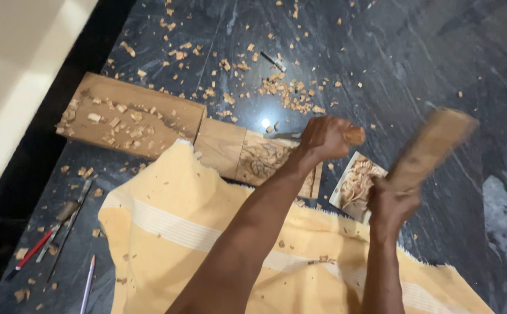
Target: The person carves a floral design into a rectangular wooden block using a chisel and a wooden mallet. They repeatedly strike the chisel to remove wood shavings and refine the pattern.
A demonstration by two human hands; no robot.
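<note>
- The left hand (323,138) is closed tight round a wooden-handled chisel (353,136); only the handle's butt shows past the fist, and the blade is hidden under it.
- The right hand (388,203) is wrapped fully round the lower end of a wooden mallet (430,148), which is tilted up to the right and blurred.
- The chisel stands over the right part of a long wooden plank (131,119) lying across the dark stone floor (427,52), just beyond the far edge of a yellow cloth (166,232).
- Open floor lies far and right of the plank; its left end is near a pale wall edge (15,87).
- The plank's left part is plain and strewn with wood chips (288,93); its right part shows pale carved relief (262,160).
- A smaller carved block (355,183) lies just right of the plank, beside the right hand.
- Slim tools and a red pencil (32,253) lie near left.
</note>
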